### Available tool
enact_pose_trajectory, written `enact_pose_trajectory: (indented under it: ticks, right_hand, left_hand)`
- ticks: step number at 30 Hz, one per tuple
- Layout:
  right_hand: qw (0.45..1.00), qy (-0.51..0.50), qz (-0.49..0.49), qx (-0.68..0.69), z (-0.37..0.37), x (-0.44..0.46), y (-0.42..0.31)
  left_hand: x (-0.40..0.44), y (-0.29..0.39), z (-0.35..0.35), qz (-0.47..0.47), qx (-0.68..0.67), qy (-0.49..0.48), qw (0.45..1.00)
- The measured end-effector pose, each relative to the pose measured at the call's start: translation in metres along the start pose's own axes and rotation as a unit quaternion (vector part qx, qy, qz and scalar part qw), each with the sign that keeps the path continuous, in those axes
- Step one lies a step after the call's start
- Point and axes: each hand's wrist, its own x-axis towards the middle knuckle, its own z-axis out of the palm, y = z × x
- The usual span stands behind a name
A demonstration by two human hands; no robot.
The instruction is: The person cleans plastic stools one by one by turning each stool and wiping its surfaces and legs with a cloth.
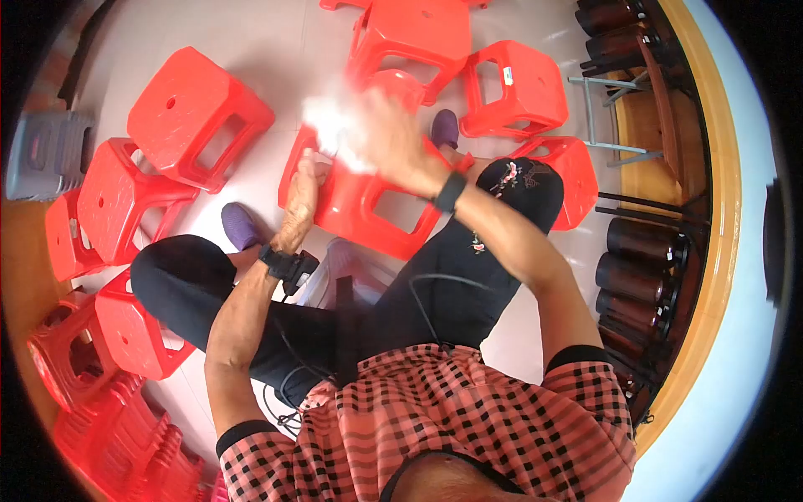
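Between my knees stands a red plastic stool (347, 205), partly covered by my hands. My right hand (389, 142) is over its upper part, smeared by motion, with its fingers closed on a white cloth (339, 125). The cloth is blurred too and hangs over or against the stool's seat. My left hand (303, 197) rests against the stool's left side, fingers stretched upward along the edge. Both wrists wear dark bands.
Several red stools stand around, at the left (180, 109), ahead (418, 33) and at the right (519, 92). Stacked red stools (125, 435) are at the lower left, grey stools (50, 155) at the far left. A rack with dark brown cylinders (640, 243) lines the right.
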Motion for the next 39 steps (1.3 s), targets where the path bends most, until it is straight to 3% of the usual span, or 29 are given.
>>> enact_pose_trajectory:
  ticks: [1, 2, 3, 4, 6, 8, 9, 11, 13, 14, 17, 19, 22, 24, 25, 28, 31, 35, 36, 39]
  right_hand:
    - [0.999, -0.005, -0.030, 0.037, 0.006, -0.018, -0.012]
    - [0.996, -0.016, -0.051, 0.078, 0.007, -0.036, -0.029]
    - [0.990, -0.027, -0.073, 0.119, 0.007, -0.048, -0.039]
    - [0.988, -0.036, -0.080, 0.126, 0.005, -0.049, -0.037]
    - [0.985, -0.052, -0.091, 0.139, 0.001, -0.051, -0.033]
    - [0.989, 0.008, -0.097, 0.112, 0.008, -0.032, 0.003]
    - [0.990, 0.048, -0.101, 0.091, 0.013, -0.014, 0.029]
    - [0.997, 0.055, -0.007, 0.050, 0.005, 0.013, 0.056]
    - [0.993, 0.076, 0.065, 0.063, -0.001, 0.027, 0.070]
    - [0.996, 0.071, 0.039, 0.042, 0.009, 0.025, 0.073]
    - [0.993, 0.093, 0.014, 0.072, 0.034, 0.011, 0.055]
    - [0.993, 0.091, 0.044, 0.063, 0.027, -0.002, 0.045]
    - [0.980, 0.081, 0.170, 0.060, 0.029, -0.016, 0.074]
    - [0.964, 0.106, 0.243, -0.032, 0.031, -0.030, 0.104]
    - [0.963, 0.126, 0.237, -0.038, 0.027, -0.042, 0.127]
    - [0.901, 0.114, 0.412, -0.068, 0.040, -0.081, 0.184]
    - [0.815, 0.103, 0.560, 0.108, 0.041, -0.088, 0.193]
    - [0.779, 0.175, 0.570, 0.196, 0.027, -0.063, 0.143]
    - [0.835, 0.162, 0.511, 0.125, 0.040, -0.069, 0.153]
    - [0.885, 0.071, 0.454, 0.067, 0.034, -0.073, 0.146]
  left_hand:
    - [0.004, -0.008, 0.003, 0.003, -0.077, 0.018, 0.997]
    - [-0.021, 0.032, 0.010, -0.031, -0.125, 0.000, 0.992]
    - [-0.009, 0.029, -0.016, -0.070, -0.076, -0.055, 0.993]
    - [-0.003, 0.017, -0.019, 0.098, 0.109, -0.074, 0.987]
    - [-0.011, 0.032, -0.006, 0.194, 0.144, -0.064, 0.968]
    - [0.007, -0.018, -0.011, 0.043, -0.146, -0.008, 0.988]
    - [-0.012, 0.035, -0.011, -0.084, -0.095, -0.190, 0.974]
    - [-0.009, 0.034, -0.015, -0.070, -0.034, -0.137, 0.988]
    - [-0.012, 0.038, -0.009, -0.012, -0.065, -0.099, 0.993]
    - [-0.012, 0.039, -0.005, 0.016, -0.081, -0.083, 0.993]
    - [-0.004, 0.043, -0.006, -0.023, -0.137, -0.056, 0.989]
    - [0.014, 0.023, -0.022, -0.017, -0.128, -0.047, 0.991]
    - [0.018, 0.024, -0.032, -0.007, -0.151, -0.032, 0.988]
    - [0.017, 0.028, -0.043, -0.001, -0.146, -0.068, 0.987]
    - [0.016, 0.029, -0.048, 0.004, -0.143, -0.083, 0.986]
    - [0.016, 0.027, -0.047, 0.046, -0.166, -0.052, 0.984]
    - [0.025, 0.022, -0.055, 0.013, -0.156, -0.071, 0.985]
    - [0.030, 0.024, -0.051, -0.019, -0.130, -0.056, 0.990]
    - [0.028, 0.027, -0.049, -0.012, -0.125, -0.050, 0.991]
    - [0.028, 0.033, -0.040, 0.019, -0.121, -0.040, 0.992]
